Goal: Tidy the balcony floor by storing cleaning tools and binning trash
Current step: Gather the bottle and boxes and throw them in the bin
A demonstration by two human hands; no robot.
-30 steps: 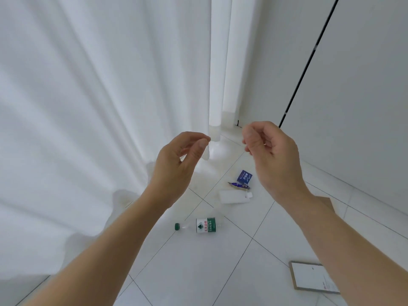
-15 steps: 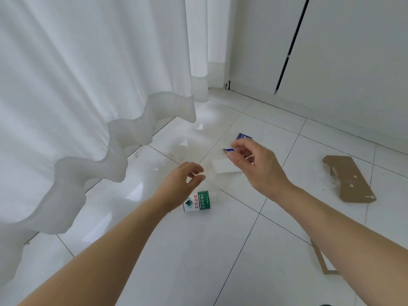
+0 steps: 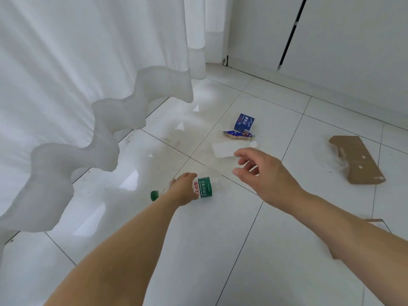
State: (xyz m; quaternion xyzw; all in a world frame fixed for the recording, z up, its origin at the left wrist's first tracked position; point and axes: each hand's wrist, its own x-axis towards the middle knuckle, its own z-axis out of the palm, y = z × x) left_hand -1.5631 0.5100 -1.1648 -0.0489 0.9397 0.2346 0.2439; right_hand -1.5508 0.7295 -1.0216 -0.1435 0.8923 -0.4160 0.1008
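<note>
While L hand (image 3: pixel 184 188) at bottle (image 3: pixel 205 189), box (image 3: pixel 244 123), wrapper (image 3: pixel 237 134) beyond

Floor (image 3: pixel 220 250) below me: glossy white tiles | water bottle (image 3: pixel 204 189) on its side, green cap leftward | beyond the bottle: flat white tray (image 3: pixel 223 149), then snack wrapper (image 3: pixel 237 134), then blue box (image 3: pixel 244 123) | well right of the bottle: brown cardboard piece (image 3: pixel 357 160)

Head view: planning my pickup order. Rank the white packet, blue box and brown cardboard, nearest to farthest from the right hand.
1. White packet, just beyond the right hand.
2. Blue box, farther back.
3. Brown cardboard, far right.
</note>
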